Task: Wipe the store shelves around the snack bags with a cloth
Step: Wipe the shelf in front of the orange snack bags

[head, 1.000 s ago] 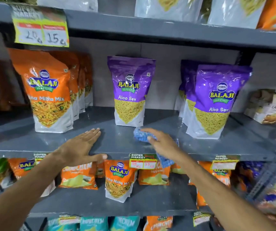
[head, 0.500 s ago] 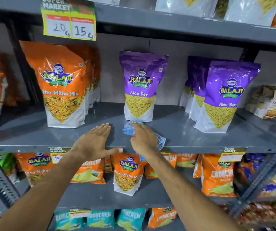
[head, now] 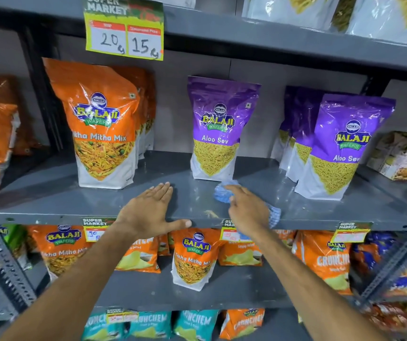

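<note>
Cloth [head: 223, 193], blue and bunched, lies under the right hand [head: 248, 212] on the grey shelf [head: 320, 212]; the fingers press down on it, and folds show past the fingertips and beside the wrist. Just beyond those fingertips stands a purple Aloo Sev bag [head: 218, 129], upright and apart from the cloth. Further to that hand's right stand more purple bags [head: 342, 148]. The left hand [head: 152, 211] rests flat on the shelf, fingers together and thumb spread along the front edge, holding nothing. Beyond it stands an orange Tikha Mitha Mix bag [head: 101, 126].
</note>
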### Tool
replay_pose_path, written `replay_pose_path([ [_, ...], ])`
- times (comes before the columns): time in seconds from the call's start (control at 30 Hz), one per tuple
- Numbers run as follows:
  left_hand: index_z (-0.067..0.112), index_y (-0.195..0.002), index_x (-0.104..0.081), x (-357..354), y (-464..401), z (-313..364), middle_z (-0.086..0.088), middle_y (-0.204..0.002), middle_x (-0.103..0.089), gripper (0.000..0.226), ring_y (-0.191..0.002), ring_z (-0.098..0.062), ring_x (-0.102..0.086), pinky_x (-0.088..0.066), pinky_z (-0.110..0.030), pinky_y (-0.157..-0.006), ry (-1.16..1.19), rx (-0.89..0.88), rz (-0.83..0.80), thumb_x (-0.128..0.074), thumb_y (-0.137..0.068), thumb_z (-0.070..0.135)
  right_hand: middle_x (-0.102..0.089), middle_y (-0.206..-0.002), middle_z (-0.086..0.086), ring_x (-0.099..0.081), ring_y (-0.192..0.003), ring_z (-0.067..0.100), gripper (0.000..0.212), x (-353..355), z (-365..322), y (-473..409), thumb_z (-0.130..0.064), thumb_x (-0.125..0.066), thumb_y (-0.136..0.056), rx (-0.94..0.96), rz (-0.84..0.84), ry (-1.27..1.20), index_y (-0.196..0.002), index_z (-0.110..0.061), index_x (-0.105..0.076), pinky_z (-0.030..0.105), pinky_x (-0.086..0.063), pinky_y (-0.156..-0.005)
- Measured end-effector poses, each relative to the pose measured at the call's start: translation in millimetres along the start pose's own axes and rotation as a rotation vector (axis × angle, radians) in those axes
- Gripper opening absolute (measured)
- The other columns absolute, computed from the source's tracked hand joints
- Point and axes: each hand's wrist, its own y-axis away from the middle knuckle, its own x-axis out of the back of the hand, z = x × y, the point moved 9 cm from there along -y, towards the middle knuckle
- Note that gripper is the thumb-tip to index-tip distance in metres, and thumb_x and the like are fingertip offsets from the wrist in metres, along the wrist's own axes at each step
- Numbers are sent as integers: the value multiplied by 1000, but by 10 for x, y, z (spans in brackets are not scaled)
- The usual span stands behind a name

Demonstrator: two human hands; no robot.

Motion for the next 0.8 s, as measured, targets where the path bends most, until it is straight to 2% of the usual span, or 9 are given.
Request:
replay_pose_path([
  [0.1, 12, -167, -2, -8, 4, 10, -4, -177, -2, 138, -163, -17, -5, -11, -38, -133, -3, -8, 1, -10, -67, 106, -60, -142, -7, -63, -115, 23, 52, -144, -570, 162, -14, -49, -95, 161, -37, -29, -140, -39, -51, 36, -51, -88],
  [0.2, 9, -167, -3, 4, 5, 3, -6, -176, -2, 138, -163, -17, -5, -7, -34, -132, -13, -19, 33, -12, -69, 106, -56, -145, -14, -58, -124, 14, 44, -108, -847, 398, -17, -47, -101, 302, -92, -111, -137, -42, -51, 37, -51, -97],
  [0.33, 9, -166, -1, 3, 1, -8, -7, -176, 0, 148, -163, -18, -3, -5, -32, -131, -23, -28, 41, 11, -55, 105, -55, -144, -24, -49, -132, -5, 40, 43, -721, 618, -19, -48, -105, 427, -331, -317, -134, -45, -57, 17, -38, -106],
  [0.4, 10, -167, -1, 18, 0, -3, -6, -176, -1, 138, -163, -19, -5, -6, -33, -131, -1, -18, 54, -6, -67, 107, -58, -137, -31, -50, -128, -13, 40, 196, -541, 484, -18, -51, -104, 375, -328, -439, -132, -44, -61, 8, -36, -103],
  [0.43, 11, -167, -1, 22, 4, 3, -6, -177, -2, 134, -163, -18, -5, -6, -34, -131, 5, -13, 56, -14, -73, 105, -59, -136, -32, -51, -126, -13, 40, 247, -430, 338, -17, -52, -104, 321, -261, -461, -132, -44, -62, 11, -38, -103],
  [0.5, 12, -167, -1, 25, 15, 10, -4, -177, -2, 130, -163, -18, -5, -6, -34, -131, 6, -2, 51, -21, -76, 103, -60, -141, -21, -54, -129, 1, 40, 218, -303, 42, -19, -50, -104, 210, -130, -410, -134, -43, -59, 26, -43, -104],
  [0.6, 14, -167, 0, 30, 17, 10, -2, -177, 0, 128, -163, -17, -4, -5, -33, -130, 5, 6, 29, -23, -77, 102, -55, -149, -7, -55, -131, 21, 45, -147, -473, -183, -19, -46, -103, 159, -158, -171, -142, -40, -51, 39, -47, -100],
  [0.67, 14, -167, -1, 32, 17, 18, -2, -177, 1, 127, -163, -16, -2, -5, -33, -130, 12, 12, 21, -25, -78, 101, -54, -149, -2, -56, -129, 26, 51, -309, -705, -204, -14, -46, -98, 168, -153, -97, -146, -33, -48, 43, -49, -99],
  [0.8, 13, -167, -5, 21, 6, 10, -3, -177, -3, 126, -163, -15, -4, -5, -33, -131, 26, 3, 57, -30, -80, 99, -58, -144, 1, -60, -123, 27, 58, -323, -1131, -1, -9, -52, -90, 243, -140, -102, -144, -29, -50, 41, -50, -97],
])
